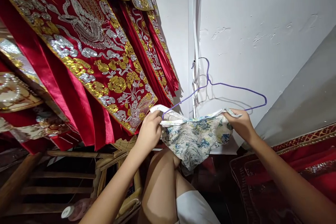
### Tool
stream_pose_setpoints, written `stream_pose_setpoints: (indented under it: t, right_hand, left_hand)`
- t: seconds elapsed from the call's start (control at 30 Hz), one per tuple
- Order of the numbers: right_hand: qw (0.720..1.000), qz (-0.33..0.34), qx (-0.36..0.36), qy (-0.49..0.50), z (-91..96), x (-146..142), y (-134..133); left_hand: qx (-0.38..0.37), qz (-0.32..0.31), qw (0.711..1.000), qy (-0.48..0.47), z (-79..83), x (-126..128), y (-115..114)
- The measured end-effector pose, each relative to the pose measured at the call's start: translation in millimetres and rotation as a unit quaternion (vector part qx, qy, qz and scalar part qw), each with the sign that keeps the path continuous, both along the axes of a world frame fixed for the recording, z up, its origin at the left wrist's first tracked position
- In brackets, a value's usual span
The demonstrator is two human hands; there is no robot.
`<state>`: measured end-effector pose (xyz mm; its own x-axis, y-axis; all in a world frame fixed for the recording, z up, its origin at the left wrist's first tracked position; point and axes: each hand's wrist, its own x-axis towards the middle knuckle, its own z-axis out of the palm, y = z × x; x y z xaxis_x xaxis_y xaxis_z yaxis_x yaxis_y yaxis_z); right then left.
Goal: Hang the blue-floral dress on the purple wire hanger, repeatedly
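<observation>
A purple wire hanger (231,89) is held out in front of the white wall. A small white garment with a blue and yellow floral print (195,136) hangs from its lower part. My left hand (150,131) is closed on the garment's left end, by the hanger's left corner. At the other end my right hand (240,123) pinches the cloth near the hanger's lower bar. Both arms reach forward and up. My bent knee (162,178) shows below the garment.
Red satin robes with gold and silver embroidery (86,52) hang close on the left. A white cable channel (195,24) runs down the wall (262,24). Wooden furniture (78,178) stands lower left, and red patterned fabric (301,161) lies lower right.
</observation>
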<state>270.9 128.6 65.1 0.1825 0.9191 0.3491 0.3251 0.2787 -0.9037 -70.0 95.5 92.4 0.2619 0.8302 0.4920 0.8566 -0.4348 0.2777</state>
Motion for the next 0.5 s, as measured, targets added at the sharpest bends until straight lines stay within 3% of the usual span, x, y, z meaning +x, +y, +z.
stream_pose_setpoints:
  t: [0.2,0.33,0.4,0.5]
  right_hand:
    - [0.999,0.032,-0.013,-0.022,-15.8,-18,-9]
    - [0.994,0.094,0.035,-0.032,-15.1,-31,-25]
    - [0.995,0.075,0.058,-0.03,-8.6,-26,-36]
    - [0.996,-0.033,0.077,-0.018,5.5,-5,-51]
  left_hand:
    - [0.041,-0.054,0.995,-0.078,39.0,25,10]
    - [0.074,-0.087,0.99,-0.078,48.0,40,31]
    - [0.074,-0.089,0.99,-0.083,46.2,38,43]
    - [0.069,-0.08,0.989,-0.102,43.3,31,53]
